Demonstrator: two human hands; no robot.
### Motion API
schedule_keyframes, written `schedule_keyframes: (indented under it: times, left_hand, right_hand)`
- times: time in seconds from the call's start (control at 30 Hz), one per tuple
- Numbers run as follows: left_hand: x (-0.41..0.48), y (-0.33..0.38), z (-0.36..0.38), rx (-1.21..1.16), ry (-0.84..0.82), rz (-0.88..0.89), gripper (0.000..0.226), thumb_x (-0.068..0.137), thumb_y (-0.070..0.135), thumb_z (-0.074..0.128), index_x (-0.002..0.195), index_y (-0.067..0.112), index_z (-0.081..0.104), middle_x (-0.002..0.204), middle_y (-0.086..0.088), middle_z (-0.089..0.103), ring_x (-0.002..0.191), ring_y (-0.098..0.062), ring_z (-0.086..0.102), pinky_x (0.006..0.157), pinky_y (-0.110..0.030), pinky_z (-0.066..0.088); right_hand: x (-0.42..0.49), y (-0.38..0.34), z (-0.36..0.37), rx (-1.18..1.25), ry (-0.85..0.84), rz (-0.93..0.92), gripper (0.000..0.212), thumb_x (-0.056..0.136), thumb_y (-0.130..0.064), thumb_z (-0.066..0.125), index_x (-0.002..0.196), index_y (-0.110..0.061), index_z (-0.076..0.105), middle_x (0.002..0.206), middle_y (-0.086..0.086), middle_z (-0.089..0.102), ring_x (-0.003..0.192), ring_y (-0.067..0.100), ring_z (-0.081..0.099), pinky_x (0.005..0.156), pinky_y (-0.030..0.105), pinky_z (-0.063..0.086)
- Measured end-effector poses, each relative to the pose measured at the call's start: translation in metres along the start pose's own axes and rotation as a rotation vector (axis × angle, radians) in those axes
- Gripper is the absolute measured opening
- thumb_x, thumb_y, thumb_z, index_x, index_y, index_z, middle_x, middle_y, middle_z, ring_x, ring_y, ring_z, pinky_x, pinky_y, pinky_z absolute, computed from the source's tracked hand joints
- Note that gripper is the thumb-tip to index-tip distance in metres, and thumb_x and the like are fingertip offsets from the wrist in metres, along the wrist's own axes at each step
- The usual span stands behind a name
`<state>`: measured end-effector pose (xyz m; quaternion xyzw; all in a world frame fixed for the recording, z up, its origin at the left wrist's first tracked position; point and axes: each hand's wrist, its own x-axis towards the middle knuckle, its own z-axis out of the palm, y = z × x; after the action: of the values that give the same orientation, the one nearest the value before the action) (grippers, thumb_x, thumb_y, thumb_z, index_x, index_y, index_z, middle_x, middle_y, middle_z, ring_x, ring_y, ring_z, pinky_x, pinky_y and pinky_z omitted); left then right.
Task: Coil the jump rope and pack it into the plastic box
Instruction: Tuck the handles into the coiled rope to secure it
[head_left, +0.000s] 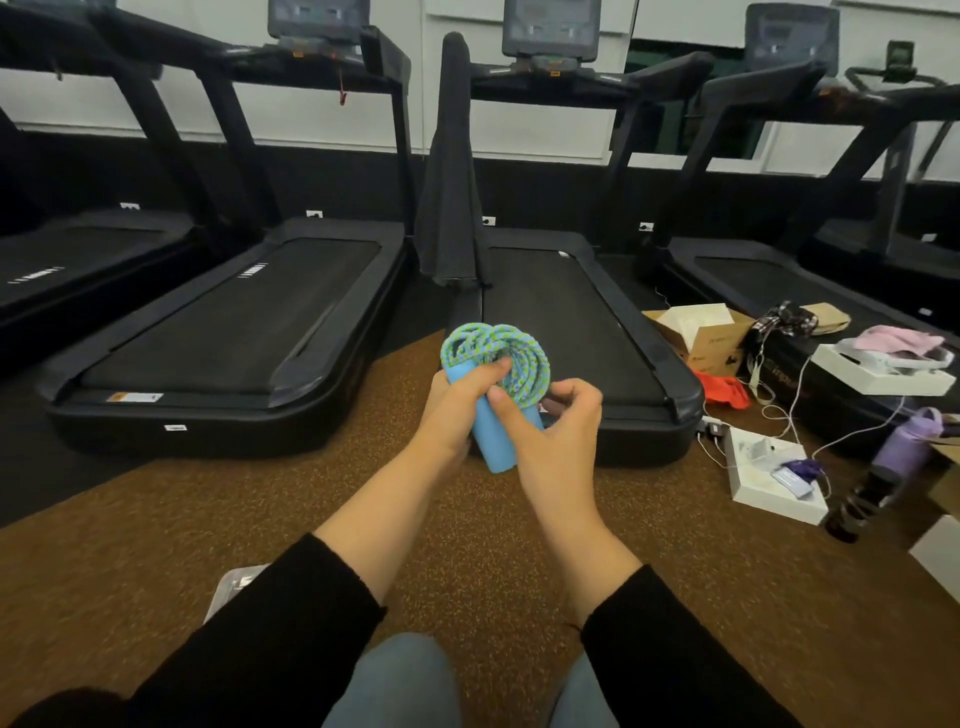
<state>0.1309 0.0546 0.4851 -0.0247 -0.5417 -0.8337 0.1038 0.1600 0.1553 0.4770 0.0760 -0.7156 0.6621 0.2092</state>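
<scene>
The jump rope (524, 364) is a blue-and-green braided cord wound into a coil, with light blue handles (493, 436) below it. I hold it in front of me above the brown floor. My left hand (457, 405) grips the handles, thumb pressed on the coil. My right hand (556, 421) pinches the coil's lower right side with its fingertips. A clear plastic box (234, 587) lies on the floor at the lower left, mostly hidden behind my left sleeve.
Black treadmills (234, 322) stand in a row ahead. On the right floor lie cardboard and white boxes (769, 473), cables, a red cloth (724, 389) and a purple bottle (906, 441). A dark cloth (452, 182) hangs on a treadmill rail.
</scene>
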Motion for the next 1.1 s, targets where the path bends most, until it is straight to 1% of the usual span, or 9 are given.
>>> schedule_keyframes:
  times: [0.1, 0.17, 0.27, 0.4, 0.6, 0.8, 0.97, 1.03, 1.1]
  left_hand:
    - [0.002, -0.002, -0.006, -0.001, -0.026, -0.03, 0.01, 0.08, 0.011, 0.065, 0.075, 0.013, 0.074, 0.081, -0.011, 0.072, 0.081, -0.032, 0.067, 0.09, -0.058, 0.05]
    - [0.002, -0.004, -0.007, 0.024, -0.065, -0.046, 0.008, 0.08, 0.009, 0.065, 0.078, 0.012, 0.073, 0.08, -0.01, 0.073, 0.077, -0.029, 0.069, 0.085, -0.05, 0.054]
    - [0.002, -0.006, -0.006, 0.11, -0.112, -0.031, 0.015, 0.069, 0.018, 0.071, 0.083, 0.013, 0.073, 0.086, -0.011, 0.072, 0.081, -0.026, 0.068, 0.083, -0.043, 0.054]
    - [0.006, -0.01, -0.007, 0.158, -0.189, -0.022, 0.023, 0.068, 0.019, 0.071, 0.088, 0.009, 0.072, 0.088, -0.011, 0.069, 0.082, -0.024, 0.067, 0.083, -0.04, 0.053]
    - [0.01, -0.017, -0.012, 0.314, -0.304, -0.008, 0.034, 0.069, 0.017, 0.064, 0.1, 0.004, 0.066, 0.092, -0.011, 0.067, 0.077, -0.013, 0.067, 0.067, -0.024, 0.055]
    - [0.031, -0.044, -0.034, 0.447, -0.166, -0.066, 0.068, 0.056, 0.039, 0.079, 0.119, 0.024, 0.058, 0.132, -0.018, 0.052, 0.118, -0.028, 0.057, 0.101, -0.048, 0.045]
    - [0.038, -0.057, -0.047, 0.523, -0.092, -0.13, 0.113, 0.043, 0.071, 0.079, 0.141, 0.037, 0.035, 0.146, 0.011, 0.042, 0.137, -0.016, 0.039, 0.114, -0.046, 0.029]
    - [0.038, -0.053, -0.045, 0.557, -0.096, -0.059, 0.106, 0.051, 0.07, 0.076, 0.141, 0.032, 0.036, 0.146, 0.007, 0.04, 0.138, -0.016, 0.037, 0.115, -0.045, 0.028]
    - [0.042, -0.054, -0.046, 0.6, -0.196, 0.007, 0.072, 0.064, 0.065, 0.071, 0.125, 0.029, 0.056, 0.133, -0.007, 0.054, 0.13, -0.026, 0.046, 0.11, -0.047, 0.035]
  right_hand:
    - [0.016, 0.004, -0.006, 0.073, -0.18, 0.288, 0.105, 0.065, -0.032, 0.085, 0.145, -0.023, 0.017, 0.132, 0.003, 0.035, 0.111, 0.018, 0.051, 0.093, 0.031, 0.047]
    - [0.025, 0.007, -0.01, 0.248, -0.347, 0.442, 0.113, 0.059, -0.028, 0.089, 0.148, -0.021, 0.018, 0.135, 0.006, 0.046, 0.113, 0.021, 0.058, 0.098, 0.039, 0.048]
    - [0.033, 0.013, -0.016, 0.481, -0.55, 0.491, 0.074, 0.066, -0.015, 0.082, 0.132, -0.009, 0.049, 0.125, 0.016, 0.062, 0.11, 0.027, 0.064, 0.096, 0.043, 0.05]
    - [0.036, 0.016, -0.021, 0.578, -0.693, 0.565, 0.046, 0.08, -0.007, 0.067, 0.124, -0.007, 0.057, 0.12, 0.016, 0.065, 0.112, 0.03, 0.062, 0.097, 0.044, 0.049]
    - [0.043, 0.022, -0.023, 0.604, -0.79, 0.65, 0.035, 0.08, 0.003, 0.057, 0.115, -0.003, 0.061, 0.102, 0.014, 0.07, 0.092, 0.028, 0.07, 0.08, 0.039, 0.058]
    - [0.052, 0.042, -0.019, 0.506, -0.806, 0.636, 0.035, 0.076, 0.004, 0.061, 0.109, -0.006, 0.064, 0.1, 0.012, 0.071, 0.086, 0.024, 0.071, 0.072, 0.035, 0.059]
    - [0.059, 0.065, -0.009, 0.501, -0.756, 0.576, 0.041, 0.074, 0.004, 0.067, 0.112, -0.009, 0.064, 0.111, 0.013, 0.069, 0.099, 0.026, 0.068, 0.082, 0.038, 0.056]
    - [0.061, 0.072, -0.005, 0.47, -0.752, 0.543, 0.043, 0.07, 0.0, 0.069, 0.112, -0.009, 0.064, 0.11, 0.013, 0.069, 0.102, 0.028, 0.067, 0.086, 0.042, 0.054]
    - [0.064, 0.079, -0.002, 0.401, -0.776, 0.485, 0.047, 0.069, 0.001, 0.072, 0.115, -0.006, 0.062, 0.113, 0.017, 0.067, 0.106, 0.033, 0.064, 0.092, 0.046, 0.052]
